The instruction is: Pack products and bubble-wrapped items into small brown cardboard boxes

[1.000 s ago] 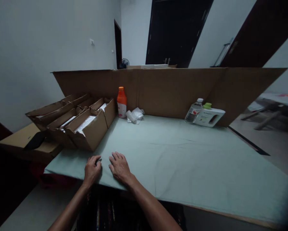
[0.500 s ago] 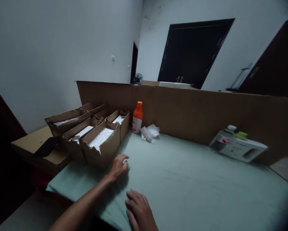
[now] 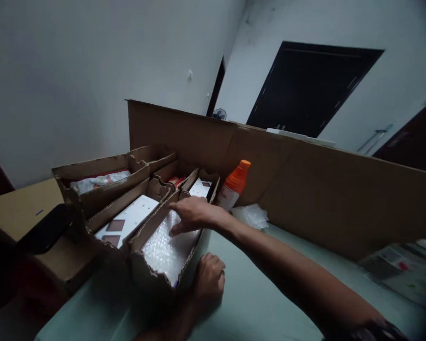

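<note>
My right hand [image 3: 190,214] reaches over the front cardboard bin [image 3: 150,273], thumb and forefinger apart above the bubble wrap [image 3: 168,248] inside it. Whether the fingertips touch the wrap I cannot tell. On the green tablecloth beside that bin rests my left hand [image 3: 210,278], its fingers curled in and no object showing in it. The neighbouring bin holds a white card-like box [image 3: 131,219] with brown squares. A similar white piece [image 3: 200,188] lies in the bin behind my right hand.
Behind the bins stands an orange bottle [image 3: 236,182], with clear plastic packets [image 3: 251,216] near it. A tall cardboard panel [image 3: 305,182] borders the table's back. A dark phone-like object [image 3: 44,232] lies over a brown carton [image 3: 17,208] at left.
My right hand has moved from the table up and left to the front bin, crossing above my left hand. My left hand has curled tighter. The view has turned left and tilted.
</note>
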The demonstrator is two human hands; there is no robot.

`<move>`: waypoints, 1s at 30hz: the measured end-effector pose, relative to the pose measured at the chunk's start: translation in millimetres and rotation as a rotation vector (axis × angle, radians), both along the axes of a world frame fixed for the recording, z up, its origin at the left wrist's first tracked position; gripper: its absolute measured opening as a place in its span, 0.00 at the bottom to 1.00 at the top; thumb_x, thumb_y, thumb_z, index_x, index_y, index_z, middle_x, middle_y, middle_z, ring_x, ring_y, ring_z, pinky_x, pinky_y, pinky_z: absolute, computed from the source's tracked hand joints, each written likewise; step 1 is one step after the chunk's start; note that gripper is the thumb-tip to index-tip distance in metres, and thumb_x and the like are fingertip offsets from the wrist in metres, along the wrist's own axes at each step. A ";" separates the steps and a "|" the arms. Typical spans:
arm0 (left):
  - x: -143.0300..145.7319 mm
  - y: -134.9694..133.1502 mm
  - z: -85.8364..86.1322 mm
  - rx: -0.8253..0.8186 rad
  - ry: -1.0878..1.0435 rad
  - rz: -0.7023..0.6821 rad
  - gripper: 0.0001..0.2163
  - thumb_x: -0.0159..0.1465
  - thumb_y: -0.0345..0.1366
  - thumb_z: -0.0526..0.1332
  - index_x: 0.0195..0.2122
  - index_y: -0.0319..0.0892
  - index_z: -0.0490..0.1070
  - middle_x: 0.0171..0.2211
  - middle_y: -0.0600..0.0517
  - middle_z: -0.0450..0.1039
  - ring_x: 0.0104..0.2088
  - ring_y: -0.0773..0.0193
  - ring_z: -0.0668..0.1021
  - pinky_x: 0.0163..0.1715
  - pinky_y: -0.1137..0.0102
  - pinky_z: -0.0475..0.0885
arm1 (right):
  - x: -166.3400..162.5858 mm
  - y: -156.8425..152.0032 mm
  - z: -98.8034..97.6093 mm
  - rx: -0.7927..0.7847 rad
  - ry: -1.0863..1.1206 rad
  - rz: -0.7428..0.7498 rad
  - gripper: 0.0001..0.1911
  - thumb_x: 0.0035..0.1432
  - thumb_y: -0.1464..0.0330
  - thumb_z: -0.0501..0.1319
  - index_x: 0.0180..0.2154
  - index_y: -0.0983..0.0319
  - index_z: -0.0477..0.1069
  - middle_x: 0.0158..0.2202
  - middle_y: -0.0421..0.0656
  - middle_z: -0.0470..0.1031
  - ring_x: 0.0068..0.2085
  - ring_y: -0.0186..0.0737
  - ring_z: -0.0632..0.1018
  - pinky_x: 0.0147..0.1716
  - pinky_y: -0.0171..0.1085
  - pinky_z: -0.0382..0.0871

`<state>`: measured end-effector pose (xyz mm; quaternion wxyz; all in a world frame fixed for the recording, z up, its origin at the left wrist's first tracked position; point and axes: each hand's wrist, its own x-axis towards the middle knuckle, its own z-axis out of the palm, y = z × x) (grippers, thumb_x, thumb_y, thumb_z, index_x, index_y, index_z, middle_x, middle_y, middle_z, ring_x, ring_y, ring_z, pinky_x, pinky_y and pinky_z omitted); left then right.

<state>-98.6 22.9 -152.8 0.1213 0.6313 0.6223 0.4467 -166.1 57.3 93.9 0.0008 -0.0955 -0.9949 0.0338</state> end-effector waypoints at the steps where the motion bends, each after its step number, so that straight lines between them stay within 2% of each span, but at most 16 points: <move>1: 1.1 -0.1 0.1 0.001 0.008 -0.008 0.10 0.53 0.22 0.56 0.32 0.42 0.71 0.34 0.47 0.73 0.40 0.56 0.71 0.45 0.61 0.65 | -14.1 0.4 -8.6 0.038 -0.092 0.032 0.15 0.42 0.63 0.75 0.34 0.59 0.78 0.31 0.44 0.80 0.37 0.50 0.80 0.37 0.40 0.71; 4: 4.8 1.0 0.2 -0.005 0.027 -0.005 0.09 0.51 0.22 0.57 0.29 0.43 0.69 0.34 0.47 0.72 0.40 0.55 0.70 0.43 0.60 0.64 | -25.3 0.0 -24.0 0.067 -0.177 0.130 0.05 0.47 0.71 0.70 0.26 0.60 0.75 0.28 0.42 0.78 0.32 0.43 0.79 0.31 0.36 0.67; 5: 6.0 1.4 0.0 -0.009 0.033 -0.004 0.08 0.51 0.23 0.57 0.28 0.43 0.68 0.34 0.46 0.72 0.40 0.55 0.70 0.43 0.60 0.64 | -20.5 2.5 -21.6 0.037 -0.139 0.143 0.05 0.48 0.73 0.68 0.24 0.61 0.73 0.26 0.40 0.77 0.30 0.40 0.77 0.30 0.34 0.65; 7: 7.6 1.8 -0.7 -0.016 0.043 -0.013 0.09 0.50 0.22 0.58 0.28 0.43 0.68 0.34 0.46 0.72 0.39 0.55 0.70 0.43 0.60 0.64 | -1.2 16.6 -4.2 -0.071 0.027 0.097 0.05 0.50 0.73 0.64 0.24 0.62 0.71 0.23 0.37 0.72 0.27 0.35 0.73 0.27 0.32 0.62; 10: 8.1 0.1 -1.1 -0.012 0.056 -0.031 0.10 0.53 0.22 0.56 0.32 0.43 0.70 0.37 0.45 0.72 0.42 0.54 0.70 0.47 0.58 0.63 | 46.3 62.7 39.4 -0.258 0.446 -0.131 0.10 0.59 0.63 0.58 0.30 0.62 0.70 0.26 0.37 0.71 0.26 0.32 0.71 0.26 0.30 0.61; 11: 7.9 -0.7 -0.7 -0.009 0.058 -0.032 0.11 0.54 0.21 0.55 0.33 0.43 0.70 0.38 0.45 0.72 0.43 0.54 0.70 0.49 0.58 0.63 | 65.0 82.1 53.2 -0.263 0.554 -0.224 0.12 0.60 0.60 0.58 0.32 0.62 0.70 0.27 0.37 0.72 0.27 0.32 0.71 0.26 0.31 0.62; 12: 7.7 -1.4 -0.1 -0.008 0.059 -0.030 0.11 0.55 0.21 0.55 0.34 0.43 0.70 0.38 0.45 0.72 0.43 0.54 0.70 0.49 0.57 0.63 | 83.5 101.3 64.7 -0.224 0.588 -0.314 0.14 0.59 0.58 0.59 0.31 0.62 0.70 0.27 0.38 0.72 0.27 0.33 0.71 0.26 0.31 0.62; 14: 7.8 -1.7 1.4 -0.006 0.059 -0.023 0.10 0.55 0.21 0.55 0.33 0.43 0.70 0.38 0.45 0.73 0.43 0.53 0.70 0.47 0.57 0.63 | 114.2 133.1 78.8 -0.097 0.414 -0.494 0.17 0.54 0.55 0.64 0.24 0.61 0.69 0.22 0.38 0.70 0.24 0.33 0.70 0.24 0.32 0.59; 15: 8.1 -1.3 1.8 -0.003 0.059 -0.021 0.10 0.54 0.22 0.56 0.32 0.43 0.70 0.37 0.45 0.73 0.42 0.53 0.70 0.46 0.58 0.64 | 123.6 143.9 80.9 -0.083 0.362 -0.527 0.17 0.49 0.55 0.68 0.23 0.61 0.71 0.21 0.39 0.71 0.24 0.35 0.71 0.24 0.33 0.60; 17: 9.1 0.5 1.0 0.007 0.059 -0.015 0.09 0.53 0.22 0.57 0.31 0.42 0.70 0.37 0.45 0.73 0.41 0.53 0.70 0.45 0.58 0.65 | 124.9 153.5 76.5 -0.051 0.294 -0.523 0.15 0.46 0.57 0.71 0.26 0.62 0.76 0.25 0.43 0.77 0.27 0.39 0.75 0.26 0.34 0.64; 18: 9.8 1.6 -0.4 0.015 0.058 -0.011 0.09 0.53 0.22 0.57 0.31 0.42 0.70 0.37 0.45 0.73 0.41 0.54 0.70 0.45 0.58 0.65 | 116.4 153.2 70.7 -0.044 0.278 -0.479 0.13 0.49 0.58 0.69 0.30 0.62 0.78 0.29 0.44 0.80 0.30 0.41 0.77 0.28 0.35 0.66; 21: 11.4 4.1 -8.2 0.047 0.052 0.002 0.09 0.55 0.23 0.57 0.32 0.42 0.71 0.38 0.44 0.74 0.43 0.53 0.71 0.48 0.57 0.65 | 64.5 142.1 44.6 -0.017 0.127 -0.315 0.12 0.57 0.64 0.64 0.42 0.60 0.78 0.40 0.44 0.81 0.38 0.40 0.80 0.35 0.34 0.70; 24: 12.0 4.7 -16.7 0.085 0.046 0.006 0.09 0.55 0.22 0.57 0.33 0.42 0.71 0.38 0.45 0.73 0.44 0.54 0.71 0.49 0.58 0.65 | 6.1 132.5 15.0 -0.002 -0.006 -0.267 0.15 0.48 0.68 0.71 0.41 0.57 0.79 0.33 0.40 0.81 0.34 0.40 0.79 0.33 0.33 0.68; 26: 12.3 5.1 -20.8 0.110 0.043 0.009 0.10 0.54 0.21 0.57 0.33 0.42 0.71 0.37 0.45 0.73 0.44 0.55 0.71 0.48 0.59 0.66 | -19.6 130.6 -1.6 0.017 -0.052 -0.261 0.14 0.45 0.71 0.72 0.37 0.57 0.80 0.29 0.40 0.79 0.33 0.41 0.79 0.31 0.33 0.66; 30: 12.1 7.9 -25.4 0.143 0.041 0.015 0.10 0.55 0.21 0.56 0.33 0.41 0.70 0.37 0.46 0.73 0.42 0.56 0.71 0.47 0.60 0.67 | -34.2 130.7 -15.3 0.028 -0.117 -0.229 0.08 0.50 0.74 0.65 0.34 0.60 0.78 0.29 0.42 0.78 0.34 0.39 0.78 0.28 0.31 0.62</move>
